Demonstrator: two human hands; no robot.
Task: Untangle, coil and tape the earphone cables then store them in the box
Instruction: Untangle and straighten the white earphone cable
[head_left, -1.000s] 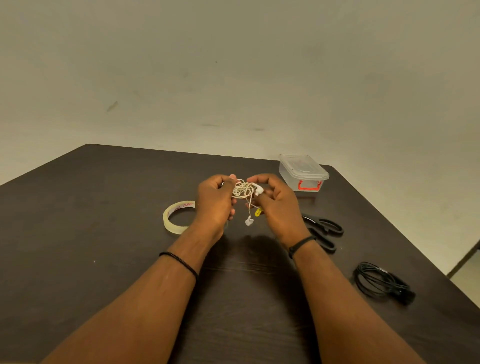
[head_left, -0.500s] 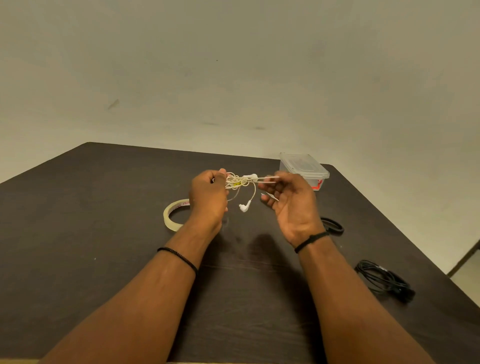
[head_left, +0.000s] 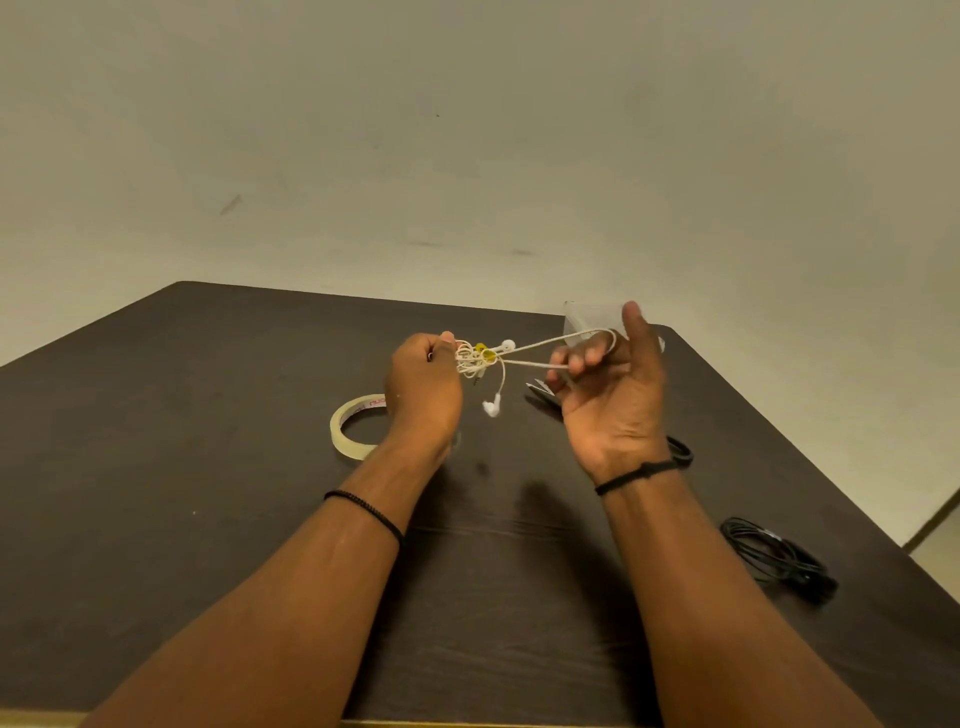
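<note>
The tangled white earphone cable (head_left: 475, 361) is being held above the middle of the dark table (head_left: 156, 467). Its knotted bundle is being gripped by the curled fingers of the left hand (head_left: 423, 387), and one earbud is hanging below. A loop drawn from it is being hooked round the curled fingers (head_left: 587, 358) of the right hand (head_left: 610, 395), palm turned up, thumb raised. The clear box (head_left: 587, 317) is being partly hidden behind that hand, at the table's far right corner. A tape roll (head_left: 356, 426) is lying left of the left wrist; a coiled black cable (head_left: 774, 556) is lying near the right edge.
</note>
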